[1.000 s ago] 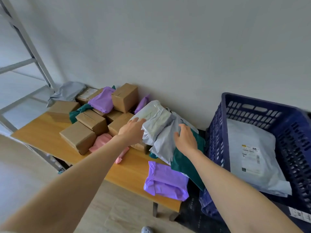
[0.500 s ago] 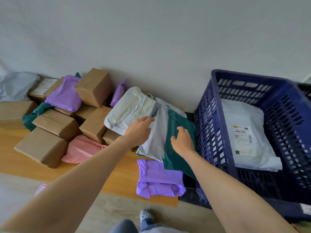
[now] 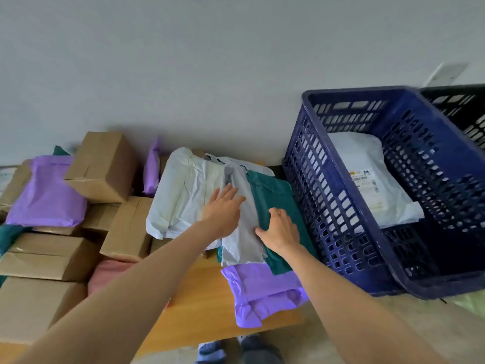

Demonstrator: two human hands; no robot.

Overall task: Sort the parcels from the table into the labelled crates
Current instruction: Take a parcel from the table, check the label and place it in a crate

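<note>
A pile of parcels lies on the wooden table (image 3: 204,308). My left hand (image 3: 223,210) rests flat, fingers straight, where a white mailer (image 3: 181,195) meets a grey mailer (image 3: 244,245). My right hand (image 3: 279,229) lies on a green mailer (image 3: 275,190) beside it, fingers slightly bent and thumb at the grey mailer's edge. A purple mailer (image 3: 262,292) sits below them at the table's front edge. To the right stands the blue crate (image 3: 315,206), holding one white labelled parcel (image 3: 367,179).
Several cardboard boxes (image 3: 102,166) are stacked at the left with another purple mailer (image 3: 44,198) and a pink mailer (image 3: 110,274) among them. A black crate (image 3: 459,106) stands behind the blue one. The wall runs close behind the table.
The camera has swung right and down. My left hand slid right from the white mailer's left side onto the grey one. My right hand stayed on the green mailer.
</note>
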